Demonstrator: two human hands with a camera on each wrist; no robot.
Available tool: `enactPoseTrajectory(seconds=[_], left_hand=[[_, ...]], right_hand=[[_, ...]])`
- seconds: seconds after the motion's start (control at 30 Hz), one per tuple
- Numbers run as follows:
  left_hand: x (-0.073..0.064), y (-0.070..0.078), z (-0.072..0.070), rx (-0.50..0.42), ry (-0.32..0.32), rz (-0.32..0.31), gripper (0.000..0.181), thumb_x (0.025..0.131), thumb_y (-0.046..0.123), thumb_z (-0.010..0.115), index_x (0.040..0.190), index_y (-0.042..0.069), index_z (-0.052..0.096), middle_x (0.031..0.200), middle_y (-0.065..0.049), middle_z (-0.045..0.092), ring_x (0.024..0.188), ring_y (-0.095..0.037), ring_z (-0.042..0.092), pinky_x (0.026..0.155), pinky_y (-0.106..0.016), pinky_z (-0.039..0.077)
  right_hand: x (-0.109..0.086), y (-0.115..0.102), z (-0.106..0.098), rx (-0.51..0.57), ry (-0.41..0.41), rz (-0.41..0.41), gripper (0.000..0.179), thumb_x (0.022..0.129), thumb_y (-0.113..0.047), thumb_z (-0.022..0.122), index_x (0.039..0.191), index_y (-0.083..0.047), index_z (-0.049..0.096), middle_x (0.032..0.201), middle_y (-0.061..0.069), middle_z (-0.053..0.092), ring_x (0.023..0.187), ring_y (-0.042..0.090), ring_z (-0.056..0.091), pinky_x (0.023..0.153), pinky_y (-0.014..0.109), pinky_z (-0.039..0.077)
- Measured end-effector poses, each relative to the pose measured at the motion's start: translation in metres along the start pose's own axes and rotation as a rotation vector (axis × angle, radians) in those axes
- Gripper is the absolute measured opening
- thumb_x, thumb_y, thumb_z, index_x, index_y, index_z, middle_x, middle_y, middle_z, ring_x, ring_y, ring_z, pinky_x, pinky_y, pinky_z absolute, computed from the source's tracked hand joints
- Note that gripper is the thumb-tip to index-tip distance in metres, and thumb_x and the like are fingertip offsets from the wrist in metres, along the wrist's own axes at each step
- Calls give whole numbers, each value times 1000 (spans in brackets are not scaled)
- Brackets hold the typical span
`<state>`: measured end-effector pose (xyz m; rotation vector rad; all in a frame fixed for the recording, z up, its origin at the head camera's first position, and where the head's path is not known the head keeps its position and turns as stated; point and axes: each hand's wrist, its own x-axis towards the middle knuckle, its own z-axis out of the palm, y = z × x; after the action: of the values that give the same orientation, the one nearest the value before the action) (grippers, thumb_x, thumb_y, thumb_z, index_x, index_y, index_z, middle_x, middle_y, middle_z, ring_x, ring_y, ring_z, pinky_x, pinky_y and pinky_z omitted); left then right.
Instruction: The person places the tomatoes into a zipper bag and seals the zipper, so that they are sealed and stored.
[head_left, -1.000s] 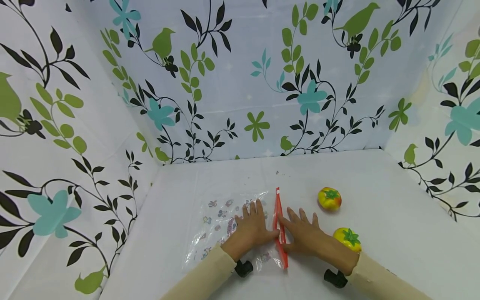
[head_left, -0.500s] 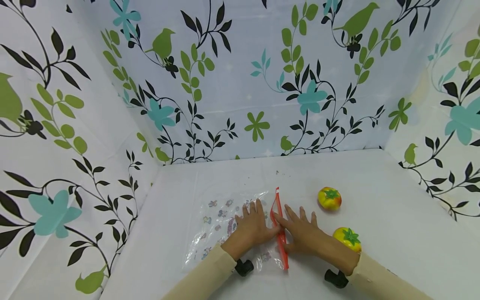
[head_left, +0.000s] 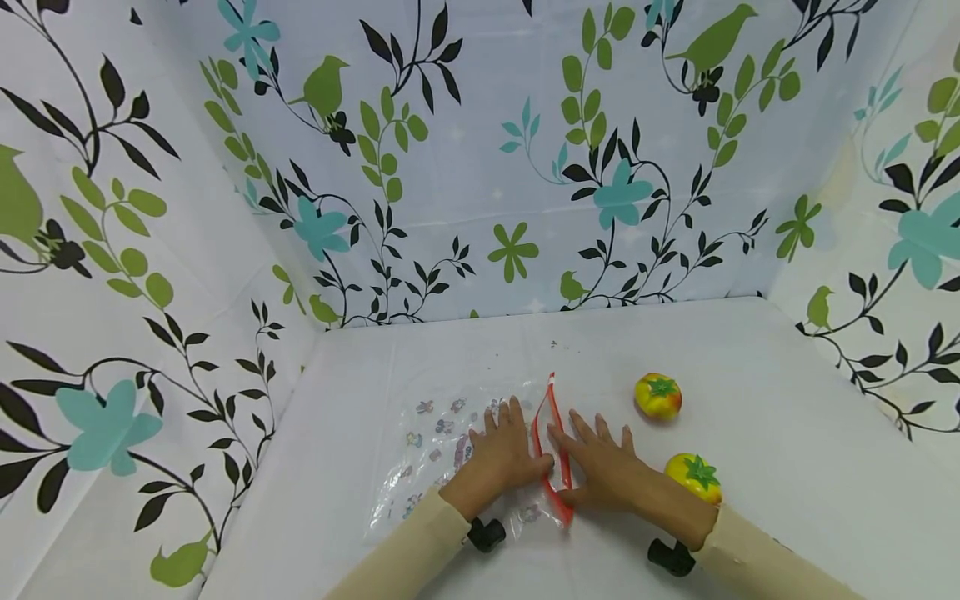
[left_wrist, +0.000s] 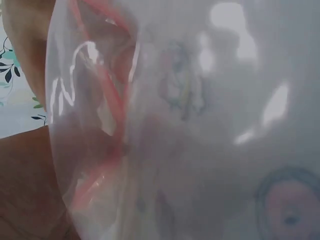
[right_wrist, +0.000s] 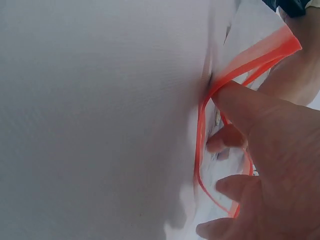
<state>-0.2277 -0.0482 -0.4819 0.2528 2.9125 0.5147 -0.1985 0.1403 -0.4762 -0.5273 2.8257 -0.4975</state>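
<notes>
A clear zip bag (head_left: 420, 467) printed with small coloured figures lies flat on the white table, its red-edged mouth (head_left: 563, 442) toward the right. The mouth gapes, its two red edges bowed apart. My left hand (head_left: 501, 457) rests spread on the bag, thumb reaching to the left red edge. My right hand (head_left: 611, 468) lies across the other edge with fingers extended. In the right wrist view, its thumb (right_wrist: 240, 100) touches the red strip (right_wrist: 200, 145) near one end. The clear plastic (left_wrist: 225, 135) fills most of the left wrist view, blurred.
Two yellow-red toy fruits with green leafy tops lie right of the bag: one farther back (head_left: 659, 397), the other (head_left: 695, 478) just behind my right forearm. Dark wrist cameras hang under both wrists. A leaf-and-bird patterned cloth (head_left: 450, 167) closes the back and sides.
The red edges of the bag's mouth have parted, from nearly together to a wide gap, the left edge bowing leftward. Both hands have stayed almost in place, with small thumb and finger shifts.
</notes>
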Motion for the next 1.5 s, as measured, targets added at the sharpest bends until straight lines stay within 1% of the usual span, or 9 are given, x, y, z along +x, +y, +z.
enactPoseTrajectory(seconds=[0.13,0.3,0.47,0.63,0.8,0.97,1.07,1.27,1.5], left_hand=[[-3,-6,-2,3,17,7,109,87,52,75,164,-3,22,168,-26,33,154,-51,31,116,-75,32],[-10,-21,-7,-2,46,3,107,87,52,74,165,-2,23,168,-26,33,154,-52,32,118,-71,33],[-17,-33,-14,-4,67,-11,108,87,53,73,165,-2,23,169,-27,30,154,-54,29,118,-73,30],[-25,-40,-25,-16,79,-36,106,87,51,74,164,-3,25,170,-29,27,155,-54,26,119,-73,29],[-30,-48,-33,-28,72,-59,106,88,52,75,163,-6,27,169,-31,26,153,-57,28,115,-74,34],[-32,-56,-34,-52,41,-76,104,89,53,73,161,-8,29,167,-32,31,152,-56,32,113,-69,41],[-33,-59,-35,-63,26,-78,102,90,53,71,160,-9,32,164,-32,36,151,-54,34,115,-67,41],[-33,-58,-38,-47,28,-96,95,90,53,70,154,-11,41,159,-30,45,147,-49,44,114,-62,44],[-36,-59,-39,-45,23,-84,89,92,53,68,149,-13,48,160,-31,44,149,-50,42,114,-63,44]], right_hand=[[-1,0,0,-5,-19,23,96,79,-55,88,160,-24,48,174,19,25,157,57,18,113,87,6],[-1,-1,-2,-23,-18,44,94,78,-58,87,158,-25,50,172,20,29,155,58,22,112,87,8],[-1,-3,-5,-26,-17,66,91,79,-55,87,157,-26,52,170,22,31,152,61,24,112,88,9],[0,-3,-7,-40,-9,74,86,80,-52,87,155,-26,55,169,22,33,152,61,24,112,88,9],[1,-2,-8,-60,-7,72,82,81,-51,87,154,-25,56,168,22,36,151,62,27,111,88,11],[1,-2,-9,-63,-13,65,79,84,-49,85,154,-25,56,168,22,36,150,63,27,111,89,11],[1,-3,-10,-69,-17,62,77,87,-48,83,155,-24,56,168,22,36,150,62,28,111,88,12],[0,-5,-11,-62,3,31,72,91,-44,80,154,-23,55,168,22,36,150,60,30,114,85,14],[-1,-4,-13,-49,32,-18,64,94,-41,78,152,-23,58,165,20,41,149,55,36,116,81,22]])
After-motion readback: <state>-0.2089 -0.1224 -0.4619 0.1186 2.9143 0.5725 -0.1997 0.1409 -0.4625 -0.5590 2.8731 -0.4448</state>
